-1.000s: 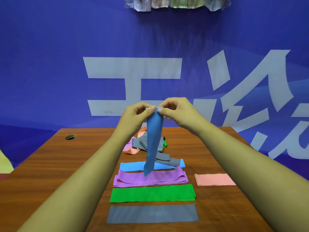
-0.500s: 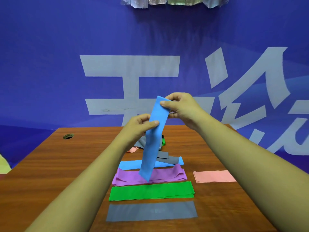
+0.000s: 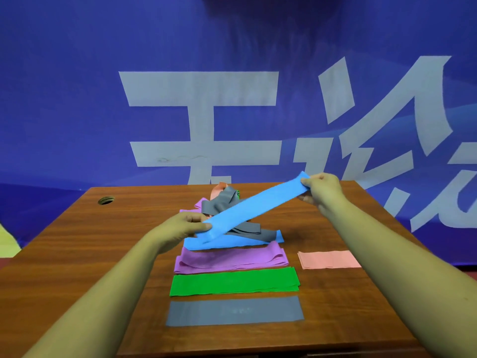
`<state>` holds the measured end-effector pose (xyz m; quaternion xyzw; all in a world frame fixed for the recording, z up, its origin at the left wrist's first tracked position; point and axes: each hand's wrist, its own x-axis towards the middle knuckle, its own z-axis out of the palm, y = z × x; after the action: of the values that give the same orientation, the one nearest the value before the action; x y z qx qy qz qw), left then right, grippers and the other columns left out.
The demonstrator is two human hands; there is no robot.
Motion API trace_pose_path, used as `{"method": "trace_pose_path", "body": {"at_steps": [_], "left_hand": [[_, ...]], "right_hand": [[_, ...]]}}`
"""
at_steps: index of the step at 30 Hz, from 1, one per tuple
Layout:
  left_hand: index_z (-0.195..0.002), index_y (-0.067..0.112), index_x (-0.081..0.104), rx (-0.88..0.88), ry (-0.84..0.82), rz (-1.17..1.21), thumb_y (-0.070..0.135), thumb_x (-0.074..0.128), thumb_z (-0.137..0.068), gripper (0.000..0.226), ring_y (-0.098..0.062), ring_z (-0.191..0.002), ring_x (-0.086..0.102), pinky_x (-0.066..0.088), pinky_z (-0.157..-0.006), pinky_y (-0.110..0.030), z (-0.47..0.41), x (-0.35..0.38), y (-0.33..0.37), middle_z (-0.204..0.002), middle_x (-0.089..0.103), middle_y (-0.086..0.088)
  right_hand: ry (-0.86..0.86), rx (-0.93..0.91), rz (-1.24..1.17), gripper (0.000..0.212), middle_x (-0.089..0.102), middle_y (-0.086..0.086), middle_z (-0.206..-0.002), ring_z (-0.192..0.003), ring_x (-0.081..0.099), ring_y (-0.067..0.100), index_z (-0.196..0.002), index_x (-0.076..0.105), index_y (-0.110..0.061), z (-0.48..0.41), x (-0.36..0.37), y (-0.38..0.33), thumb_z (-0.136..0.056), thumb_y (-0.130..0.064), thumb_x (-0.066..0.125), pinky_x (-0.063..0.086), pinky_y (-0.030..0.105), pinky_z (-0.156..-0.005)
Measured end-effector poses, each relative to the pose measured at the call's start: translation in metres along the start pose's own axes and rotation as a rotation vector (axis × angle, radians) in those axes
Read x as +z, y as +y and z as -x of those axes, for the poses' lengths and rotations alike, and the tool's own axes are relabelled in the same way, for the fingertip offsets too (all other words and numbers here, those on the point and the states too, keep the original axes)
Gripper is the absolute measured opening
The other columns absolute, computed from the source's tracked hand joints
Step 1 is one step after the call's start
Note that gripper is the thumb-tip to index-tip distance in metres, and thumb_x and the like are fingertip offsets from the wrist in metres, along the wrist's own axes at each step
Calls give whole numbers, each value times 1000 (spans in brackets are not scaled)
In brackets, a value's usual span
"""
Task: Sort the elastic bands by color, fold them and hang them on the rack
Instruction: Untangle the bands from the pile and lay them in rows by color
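A blue elastic band [image 3: 254, 206] is stretched slantwise above the table between my hands. My left hand [image 3: 184, 224] pinches its lower end, my right hand [image 3: 321, 189] pinches its upper end. Under it lies a flat blue band [image 3: 276, 237]. Nearer me lie a purple band [image 3: 229, 259], a green band [image 3: 233, 281] and a grey band [image 3: 235, 311] in a row. A folded pink band [image 3: 329, 259] lies to the right. Behind the held band sits a tangled pile [image 3: 222, 200] of grey, pink, purple and green bands. No rack shows.
The wooden table [image 3: 77, 254] has a round cable hole [image 3: 106, 200] at its far left. A blue banner with large pale characters [image 3: 201, 89] hangs right behind the table's far edge.
The blue band hung upright from both hands at its top. My left hand slid down to its lower end and my right hand moved right, so the band now spans slantwise. The view tilted down.
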<state>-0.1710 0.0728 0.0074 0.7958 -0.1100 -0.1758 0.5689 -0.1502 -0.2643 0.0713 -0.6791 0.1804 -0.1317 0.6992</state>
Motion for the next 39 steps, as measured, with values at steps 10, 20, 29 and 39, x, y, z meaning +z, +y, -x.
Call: {"method": "trace_pose_path", "body": {"at_steps": [10, 20, 29, 39], "left_hand": [[-86, 7, 68, -164, 359, 40, 13, 72, -86, 7, -15, -54, 60, 45, -60, -29, -18, -9, -41, -74, 65, -9], [-81, 11, 72, -238, 453, -287, 13, 73, -83, 3, -18, -63, 49, 36, -58, -27, -49, -17, -79, -65, 58, -3], [-92, 17, 63, -247, 547, -512, 14, 70, -84, 12, -20, -79, 55, 36, -69, -26, -62, -13, -94, -76, 59, 1], [-102, 14, 65, -210, 647, -554, 12, 64, -86, 17, -26, -89, 59, 46, -75, -32, -63, -4, -112, -87, 63, -6]], "right_hand": [[-74, 178, 321, 13, 64, 15, -86, -62, 61, 21, -77, 61, -8, -2, 3, 83, -85, -2, 69, 51, 23, -39], [-92, 146, 595, 12, 64, 13, -82, -71, 57, 23, -73, 64, -9, -28, 16, 125, -83, -8, 70, 43, 28, -54], [-91, 44, 711, 10, 71, 15, -84, -88, 66, 33, -76, 70, -4, -46, 31, 154, -80, -13, 73, 52, 41, -77], [-74, -80, 856, 11, 65, -4, -86, -84, 61, 16, -81, 63, -20, -45, 35, 174, -89, -26, 66, 55, 39, -71]]}}
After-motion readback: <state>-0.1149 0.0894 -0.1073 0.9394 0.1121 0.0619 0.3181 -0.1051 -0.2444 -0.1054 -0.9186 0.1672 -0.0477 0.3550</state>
